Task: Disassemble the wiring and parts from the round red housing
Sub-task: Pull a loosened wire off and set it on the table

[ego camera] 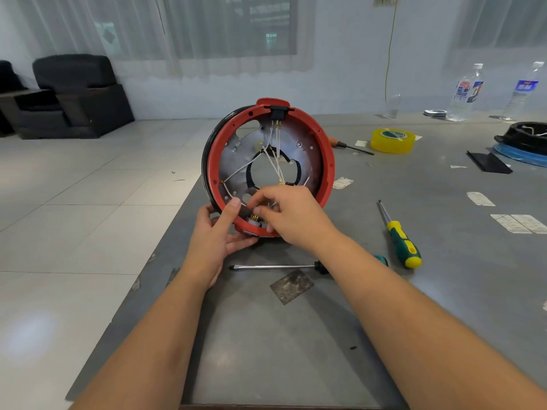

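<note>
**Head view: red housing held on edge**

Red housing point(327, 161) stands on its rim near the grey table's point(444, 291) left edge, open side facing the camera, axis horizontal. Left hand point(217, 235) grips the lower rim, thumb inside. Right hand's point(291, 214) curled fingers pinch white wires point(273, 161) at the bottom.

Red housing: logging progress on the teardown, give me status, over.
Left hand grips red housing at lower rim, stood on edge. Right hand pinching at connectors inside. White wires still attached. Nothing in the way.
</note>
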Available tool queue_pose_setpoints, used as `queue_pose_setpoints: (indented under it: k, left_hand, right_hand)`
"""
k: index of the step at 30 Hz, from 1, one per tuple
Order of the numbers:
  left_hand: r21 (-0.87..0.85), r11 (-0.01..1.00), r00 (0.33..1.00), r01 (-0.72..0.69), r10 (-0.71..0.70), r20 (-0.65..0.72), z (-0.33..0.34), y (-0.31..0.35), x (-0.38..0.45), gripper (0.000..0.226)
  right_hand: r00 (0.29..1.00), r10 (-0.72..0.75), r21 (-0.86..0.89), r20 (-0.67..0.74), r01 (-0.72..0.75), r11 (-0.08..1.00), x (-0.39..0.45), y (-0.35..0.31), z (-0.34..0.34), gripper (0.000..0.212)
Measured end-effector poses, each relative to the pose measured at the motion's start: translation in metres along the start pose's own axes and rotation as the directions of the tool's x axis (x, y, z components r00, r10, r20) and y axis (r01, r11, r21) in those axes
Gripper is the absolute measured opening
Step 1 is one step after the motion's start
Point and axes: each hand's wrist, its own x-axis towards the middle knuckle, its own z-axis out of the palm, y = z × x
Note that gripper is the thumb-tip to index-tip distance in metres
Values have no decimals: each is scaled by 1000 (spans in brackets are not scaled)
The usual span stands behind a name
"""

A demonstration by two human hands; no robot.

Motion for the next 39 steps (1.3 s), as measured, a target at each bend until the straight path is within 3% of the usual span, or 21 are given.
queue_pose_setpoints:
  k: [5, 12, 16, 21, 26, 34, 39]
  left_hand:
    - [5, 1000, 1000, 2, -3, 7, 0, 1, -1, 84]
    - [19, 1000, 1000, 18, -18, 23, 0, 3, -2, 88]
    - [43, 999, 1000, 6, -7, 19, 0, 3, -3, 90]
    - [58, 998, 1000, 3, -3, 13, -1, 2, -2, 87]
    - [46, 999, 1000, 10, -10, 12, 0, 3, -3, 82]
    - [21, 999, 1000, 24, -24, -7, 0, 2, -1, 90]
    - [2, 999, 999, 34, -34, -41, 1, 3, 1, 94]
  right_hand:
    - [996, 70, 178, -58, -59, 982, -5, 2, 6, 17]
    - [992, 99, 212, -79, -80, 974, -3, 5, 11, 11]
    - [971, 136, 296, -196, -74, 952, 2, 4, 4, 17]
    - [986, 78, 217, -147, -45, 975, -6, 4, 7, 10]
    - [978, 0, 76, -210, 17, 997, -13, 0, 6, 14]
    - [972, 41, 114, -233, -14, 993, -24, 4, -2, 16]
    - [984, 38, 117, -176, -17, 993, -35, 7, -18, 34]
